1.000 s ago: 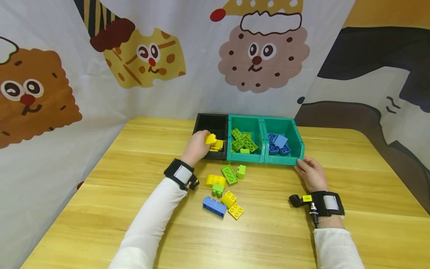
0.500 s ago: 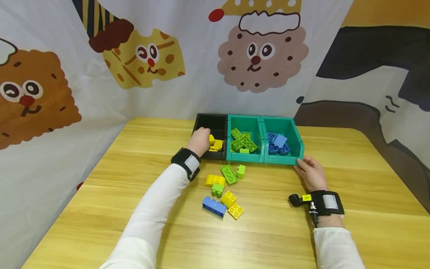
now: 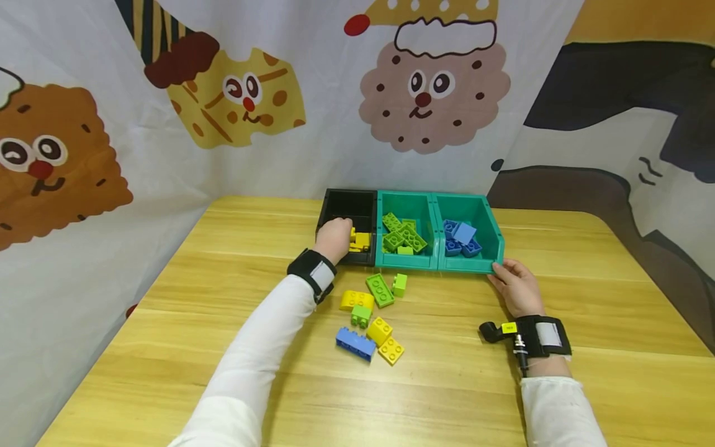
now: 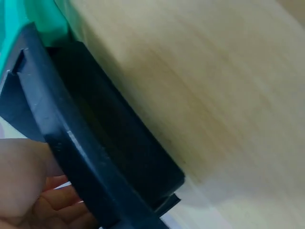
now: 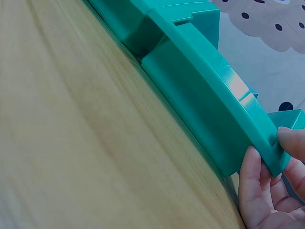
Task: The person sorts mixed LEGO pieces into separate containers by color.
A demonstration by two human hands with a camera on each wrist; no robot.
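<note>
My left hand [image 3: 334, 239] reaches into the front of the black bin [image 3: 352, 202], beside yellow bricks [image 3: 362, 241]. In the left wrist view the bin's front rim [image 4: 71, 133] covers its fingertips, and I cannot tell whether a brick is between them. My right hand [image 3: 521, 288] pinches the front right corner of the right-hand teal bin [image 3: 468, 267], thumb [image 5: 290, 143] above the lip and fingers below. Blue bricks [image 3: 460, 238] lie in that bin. Green bricks [image 3: 406, 236] lie in the middle teal bin [image 3: 406, 262].
In front of the bins, several loose bricks lie on the wooden table [image 3: 447, 379]: a green plate [image 3: 380, 290], green bricks [image 3: 399, 285], yellow bricks [image 3: 380, 331] and a long blue brick [image 3: 355, 344]. A printed curtain [image 3: 329, 136] hangs right behind the bins.
My left hand, earlier showing a yellow brick at its fingertips over the black bin, has lowered into the bin and its fingers are now out of sight. My right hand has stayed on its corner.
</note>
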